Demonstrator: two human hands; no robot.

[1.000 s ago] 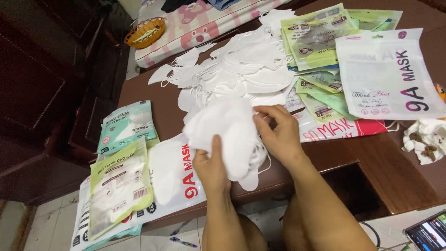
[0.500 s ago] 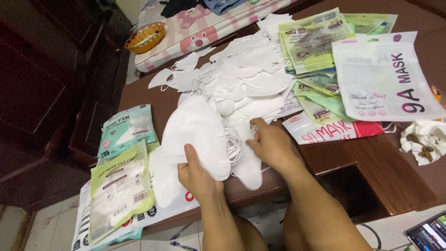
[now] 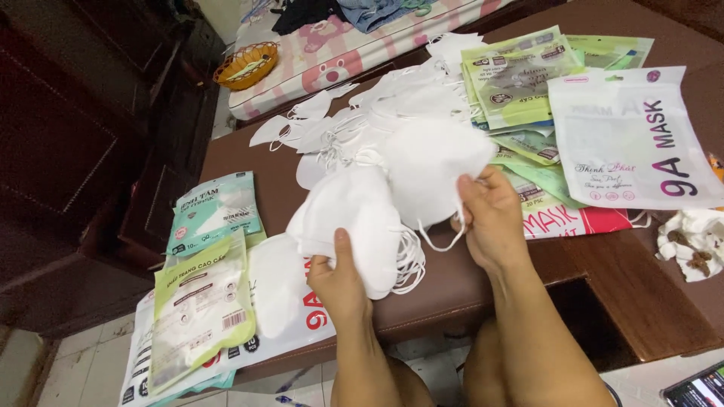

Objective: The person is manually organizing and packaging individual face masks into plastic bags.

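Note:
My left hand [image 3: 343, 277] grips a stack of white face masks [image 3: 351, 218] by its lower edge, just above the brown table's front edge [image 3: 445, 290]. My right hand [image 3: 490, 218] holds a single white mask [image 3: 434, 169] by its edge, lifted beside the stack, its ear loop dangling. Behind both hands lies a loose pile of white masks [image 3: 377, 105] spread across the table.
Filled mask packets [image 3: 200, 309] lie at the left front, one teal [image 3: 215, 211]. More green packets [image 3: 520, 75] and a large white pouch [image 3: 630, 139] sit at the right. A crumpled tissue [image 3: 690, 241] lies far right. An orange basket [image 3: 245, 64] stands on the floor behind.
My right hand has lifted a single mask up and to the right from the pile. My left hand has raised the stack off the table.

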